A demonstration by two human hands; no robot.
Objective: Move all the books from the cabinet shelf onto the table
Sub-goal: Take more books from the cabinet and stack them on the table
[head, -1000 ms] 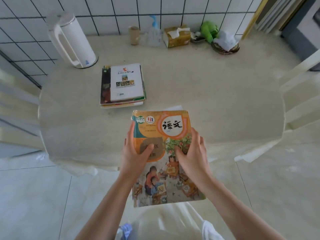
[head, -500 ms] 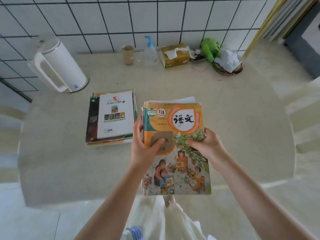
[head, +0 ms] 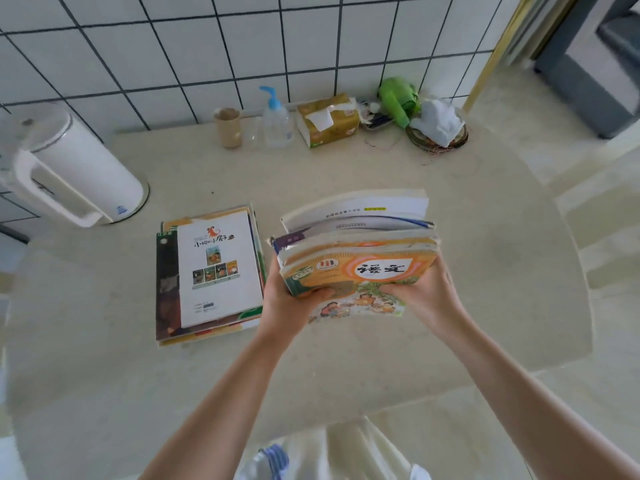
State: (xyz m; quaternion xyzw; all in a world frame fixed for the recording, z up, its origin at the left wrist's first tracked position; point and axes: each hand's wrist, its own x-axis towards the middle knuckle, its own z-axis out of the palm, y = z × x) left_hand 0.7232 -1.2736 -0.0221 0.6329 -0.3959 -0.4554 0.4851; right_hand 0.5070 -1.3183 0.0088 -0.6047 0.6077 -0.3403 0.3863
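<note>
Now | left hand [head: 291, 299] and right hand [head: 420, 292] grip floppy orange-covered paperback bundle [head: 356, 258] above cream bench [head: 381, 358], beside flat white-topped book pile [head: 211, 275] | probably heavy, covers slippery; hold both side edges, thumbs on top

A home dining corner: tiled wall [head: 311, 39], kettle [head: 79, 168], tissue box [head: 327, 121], soap pump [head: 276, 121].
</note>
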